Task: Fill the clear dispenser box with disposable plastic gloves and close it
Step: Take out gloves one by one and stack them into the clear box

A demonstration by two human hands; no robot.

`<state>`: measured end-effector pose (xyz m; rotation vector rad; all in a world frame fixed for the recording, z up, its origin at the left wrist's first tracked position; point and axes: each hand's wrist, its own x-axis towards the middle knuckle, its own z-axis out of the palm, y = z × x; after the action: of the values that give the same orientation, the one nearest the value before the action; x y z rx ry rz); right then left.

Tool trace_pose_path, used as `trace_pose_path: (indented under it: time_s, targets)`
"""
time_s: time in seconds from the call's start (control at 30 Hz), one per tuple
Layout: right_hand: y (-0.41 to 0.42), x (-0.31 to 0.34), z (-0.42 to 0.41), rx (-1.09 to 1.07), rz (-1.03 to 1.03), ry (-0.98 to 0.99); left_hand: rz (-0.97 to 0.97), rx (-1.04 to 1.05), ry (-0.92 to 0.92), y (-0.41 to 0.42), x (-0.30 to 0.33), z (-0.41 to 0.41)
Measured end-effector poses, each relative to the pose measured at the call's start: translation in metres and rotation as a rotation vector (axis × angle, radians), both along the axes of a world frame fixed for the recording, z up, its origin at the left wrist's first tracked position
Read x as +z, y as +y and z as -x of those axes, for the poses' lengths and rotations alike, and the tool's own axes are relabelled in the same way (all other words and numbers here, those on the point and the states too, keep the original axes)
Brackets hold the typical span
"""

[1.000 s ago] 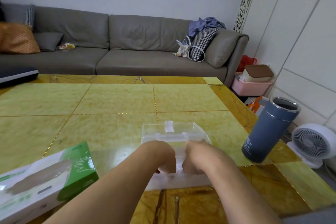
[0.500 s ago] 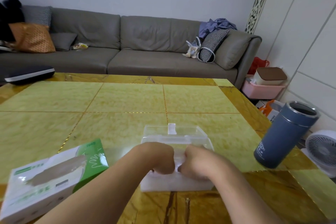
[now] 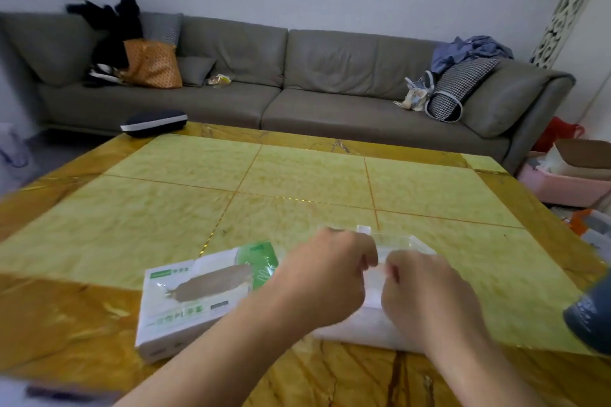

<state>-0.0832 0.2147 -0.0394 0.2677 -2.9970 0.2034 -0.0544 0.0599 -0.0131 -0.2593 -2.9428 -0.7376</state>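
I have both hands down on the clear dispenser box, which sits on the table near its front edge, just right of the green-and-white glove carton. My left hand is curled into a loose fist over the box's left half, and my right hand is curled over the right half, knuckles facing each other with a narrow gap between them. The fingertips are tucked under and hidden, so I cannot tell whether they pinch glove film or only press on it; I read it as tucking the whitish gloves down so the lid can shut. The far part of the box shows a clear raised rim with a small tab, which I take for the lid standing open behind my hands. The carton lies close at my left wrist, presumably kept within reach for another handful. A blue tumbler stands at the right edge, apart from the work. Closing has not yet been done.
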Motion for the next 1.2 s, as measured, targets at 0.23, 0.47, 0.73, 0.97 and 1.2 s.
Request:
trace_pose_path:
  time_s: [0.23, 0.47, 0.73, 0.97, 1.2]
  targets:
    - [-0.045, -0.013, -0.036, 0.577, 0.189, 0.241, 0.268, 0.483, -0.214, -0.106, -0.005, -0.026]
    - [-0.095, -0.056, -0.058, 0.781, 0.049, 0.078, 0.488, 0.23, -0.495, -0.117, -0.031, -0.028]
    - [-0.099, -0.064, -0.06, 0.709, -0.004, 0.078, 0.417, 0.266, -0.496, -0.113, -0.034, -0.027]
    - [-0.098, -0.073, -0.056, 0.723, 0.006, 0.08, 0.45, 0.381, -0.455, -0.104, -0.019, -0.032]
    - [-0.104, -0.087, -0.054, 0.72, 0.013, 0.233, 0.419, 0.384, -0.504, -0.098, -0.02, -0.034]
